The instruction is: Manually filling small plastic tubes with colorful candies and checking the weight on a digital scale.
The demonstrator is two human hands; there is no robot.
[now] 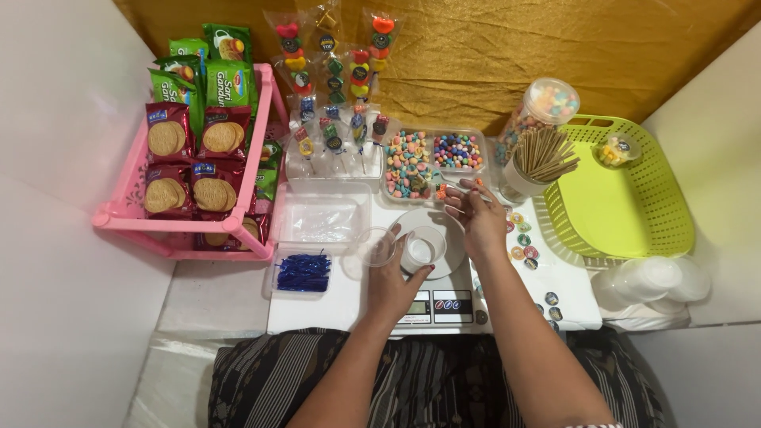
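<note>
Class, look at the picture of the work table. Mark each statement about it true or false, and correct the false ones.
1. The left hand rests by a clear cup on the scale. True.
2. The green basket sits at the person's left. False: it is at the right.
3. The pink rack holds biscuit packets. True.
4. The right hand grips the wooden sticks. False: it is over the tray of coloured sweets.
</note>
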